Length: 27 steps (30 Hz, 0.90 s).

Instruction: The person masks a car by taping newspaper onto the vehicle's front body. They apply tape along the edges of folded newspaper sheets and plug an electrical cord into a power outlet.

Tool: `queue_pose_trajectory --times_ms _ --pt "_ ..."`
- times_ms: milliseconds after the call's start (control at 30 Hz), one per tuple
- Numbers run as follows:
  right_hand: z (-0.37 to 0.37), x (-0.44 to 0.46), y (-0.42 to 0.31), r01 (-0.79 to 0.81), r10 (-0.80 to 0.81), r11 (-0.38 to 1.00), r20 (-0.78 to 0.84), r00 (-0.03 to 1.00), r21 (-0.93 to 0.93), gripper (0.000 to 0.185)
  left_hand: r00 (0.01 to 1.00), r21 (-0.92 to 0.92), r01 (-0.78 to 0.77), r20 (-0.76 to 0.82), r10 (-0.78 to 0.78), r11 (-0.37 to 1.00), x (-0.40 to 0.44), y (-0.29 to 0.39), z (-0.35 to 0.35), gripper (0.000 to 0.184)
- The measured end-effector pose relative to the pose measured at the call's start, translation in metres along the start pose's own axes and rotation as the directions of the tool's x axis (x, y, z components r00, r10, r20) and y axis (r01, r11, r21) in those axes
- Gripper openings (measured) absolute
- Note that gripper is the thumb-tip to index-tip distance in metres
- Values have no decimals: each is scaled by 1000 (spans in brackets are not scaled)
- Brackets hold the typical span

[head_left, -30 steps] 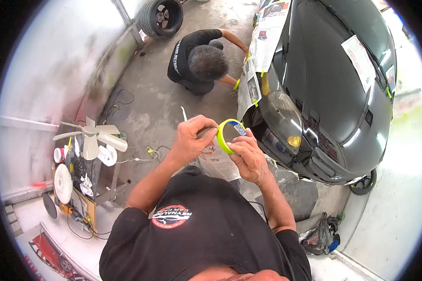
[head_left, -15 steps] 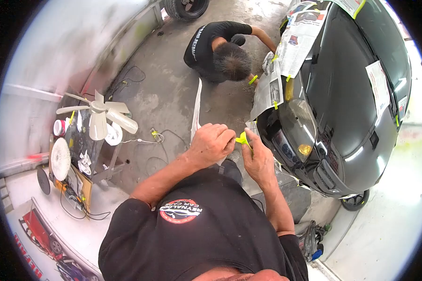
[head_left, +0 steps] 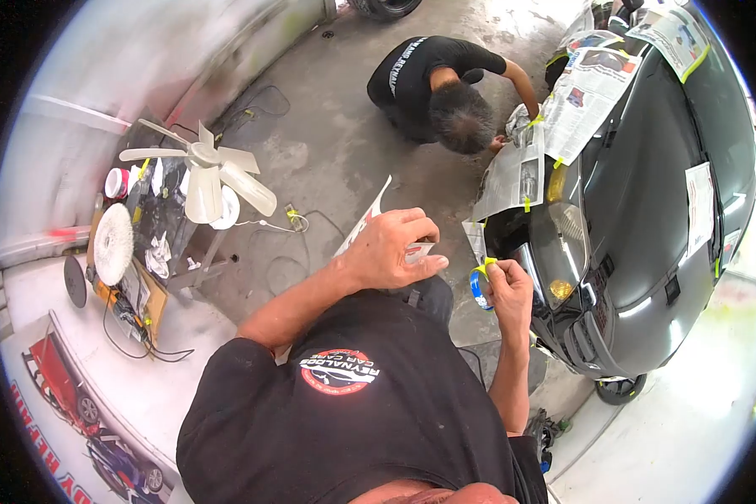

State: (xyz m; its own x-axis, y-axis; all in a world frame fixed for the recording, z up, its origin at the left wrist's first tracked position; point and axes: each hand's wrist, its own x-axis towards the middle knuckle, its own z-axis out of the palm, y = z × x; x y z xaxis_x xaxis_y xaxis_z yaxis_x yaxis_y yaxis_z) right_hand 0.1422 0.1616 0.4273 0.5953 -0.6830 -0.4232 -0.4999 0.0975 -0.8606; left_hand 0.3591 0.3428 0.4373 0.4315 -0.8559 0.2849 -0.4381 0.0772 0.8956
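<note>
My left hand (head_left: 395,249) has its fingers curled round a sheet of newspaper (head_left: 368,220), which sticks out above and behind the hand. In my right hand (head_left: 510,290) is a roll of yellow-green tape (head_left: 480,286) with a blue inner core, pinched at its upper edge. The two hands are apart. Just beyond my right hand is the front of a black car (head_left: 647,235), with newspaper (head_left: 592,97) taped along its side near the headlight (head_left: 560,244).
A co-worker (head_left: 437,92) crouches beside the car, hands at its side. On the left stand a fan (head_left: 203,160) and a cart with a round white pad (head_left: 113,244). Cables (head_left: 269,102) lie on the floor. A tire (head_left: 386,7) is at the top.
My hands have moved apart, and the tape roll now hangs from my right hand. More newspaper shows at my left hand. The view has shifted, so the car appears farther right.
</note>
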Motion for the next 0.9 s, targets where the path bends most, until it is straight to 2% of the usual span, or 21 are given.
queue_pose_trajectory --times_ms 133,267,333,400,467,533,667,800,900 --pt "-8 12 34 -105 103 993 -43 994 -53 20 997 -19 -72 29 73 997 4 -1 -13 22" --pt "-11 28 50 -176 176 984 -5 984 20 19 1000 -26 12 8 -11 1000 24 -9 -25 10" --pt "-3 45 44 -215 212 976 53 976 48 18 995 21 61 -75 -60 998 41 -13 -34 10" --pt "9 68 29 -248 235 965 146 961 82 18 985 26 111 -133 -106 994 61 -22 -49 10" --pt "22 99 -3 -200 203 979 205 957 -36 17 978 94 115 -188 -95 989 85 -37 -68 9" --pt "31 138 -32 -198 194 980 318 928 -19 17 959 128 149 -259 -112 981 112 -51 -85 8" --pt "45 214 -101 -209 204 977 503 840 -47 17 875 52 350 -374 -307 935 169 -71 -112 8" --pt "53 271 -127 -131 124 991 666 736 -40 19 886 111 328 -382 -264 938 207 -100 -134 10" --pt "60 302 -142 -181 171 982 672 720 -57 20 923 146 275 -316 -219 950 235 -117 -150 12"
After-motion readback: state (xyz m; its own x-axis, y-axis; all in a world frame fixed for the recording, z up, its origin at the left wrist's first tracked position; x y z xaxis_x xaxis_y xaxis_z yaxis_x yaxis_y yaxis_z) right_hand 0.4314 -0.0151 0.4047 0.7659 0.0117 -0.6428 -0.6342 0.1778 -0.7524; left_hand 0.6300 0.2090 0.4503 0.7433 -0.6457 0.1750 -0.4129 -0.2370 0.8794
